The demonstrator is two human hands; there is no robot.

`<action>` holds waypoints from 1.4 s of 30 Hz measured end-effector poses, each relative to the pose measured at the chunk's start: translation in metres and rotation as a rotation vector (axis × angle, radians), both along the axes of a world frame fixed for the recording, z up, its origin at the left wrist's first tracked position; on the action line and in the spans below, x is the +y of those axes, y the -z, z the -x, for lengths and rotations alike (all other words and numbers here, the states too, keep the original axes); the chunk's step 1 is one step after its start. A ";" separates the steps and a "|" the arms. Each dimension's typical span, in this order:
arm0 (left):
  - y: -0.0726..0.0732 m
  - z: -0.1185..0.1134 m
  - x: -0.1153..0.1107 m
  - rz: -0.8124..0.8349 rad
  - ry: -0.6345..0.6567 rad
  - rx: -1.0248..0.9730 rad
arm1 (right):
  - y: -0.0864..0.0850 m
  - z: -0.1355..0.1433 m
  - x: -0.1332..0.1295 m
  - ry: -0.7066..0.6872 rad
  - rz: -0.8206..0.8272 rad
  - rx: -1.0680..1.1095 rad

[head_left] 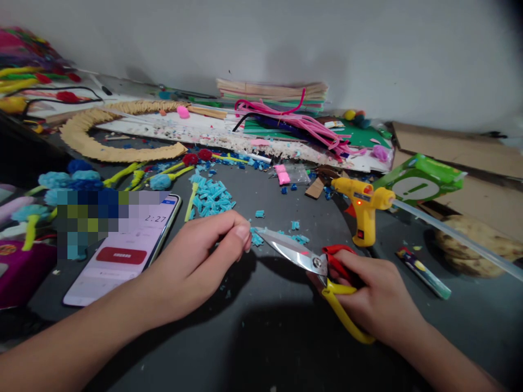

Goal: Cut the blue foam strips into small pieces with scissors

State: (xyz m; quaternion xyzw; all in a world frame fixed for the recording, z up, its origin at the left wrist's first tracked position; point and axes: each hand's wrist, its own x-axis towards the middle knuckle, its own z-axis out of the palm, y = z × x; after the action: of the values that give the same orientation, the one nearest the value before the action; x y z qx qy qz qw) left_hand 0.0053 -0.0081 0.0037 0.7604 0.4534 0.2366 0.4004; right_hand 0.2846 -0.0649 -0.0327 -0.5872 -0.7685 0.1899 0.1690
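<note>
My left hand (204, 250) is closed in a pinch, thumb pressed against the fingers; whatever it grips is hidden. My right hand (378, 296) holds scissors (296, 256) by their red and yellow handles. The blades look together and point left, their tip right beside my left fingertips. Small light-blue cut pieces (212, 197) lie in a heap behind my left hand. A few more blue bits (300, 238) are scattered around the blade tip on the dark table.
A yellow glue gun (363, 218) with a lit red light and a long glue stick (457, 234) stands at right, near a green box (425, 182). A phone (118, 272) lies at left. Behind are a beige ring (81, 144) and pink pipe cleaners (294, 122).
</note>
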 end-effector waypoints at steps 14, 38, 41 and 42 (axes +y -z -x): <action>0.000 0.000 0.001 -0.032 -0.010 -0.012 | 0.002 0.001 -0.002 0.022 0.042 0.000; 0.000 0.000 0.000 -0.040 0.011 -0.009 | 0.002 0.000 0.000 -0.005 0.024 0.000; 0.000 0.000 -0.001 -0.043 0.010 -0.007 | 0.002 0.001 0.000 0.008 0.034 -0.005; 0.000 0.001 -0.001 -0.043 0.009 -0.006 | 0.002 0.002 0.000 0.008 0.036 -0.002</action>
State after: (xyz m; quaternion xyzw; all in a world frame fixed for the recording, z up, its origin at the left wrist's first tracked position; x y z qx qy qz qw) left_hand 0.0048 -0.0089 0.0033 0.7700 0.4437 0.2468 0.3866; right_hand 0.2828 -0.0652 -0.0350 -0.5935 -0.7628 0.2021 0.1584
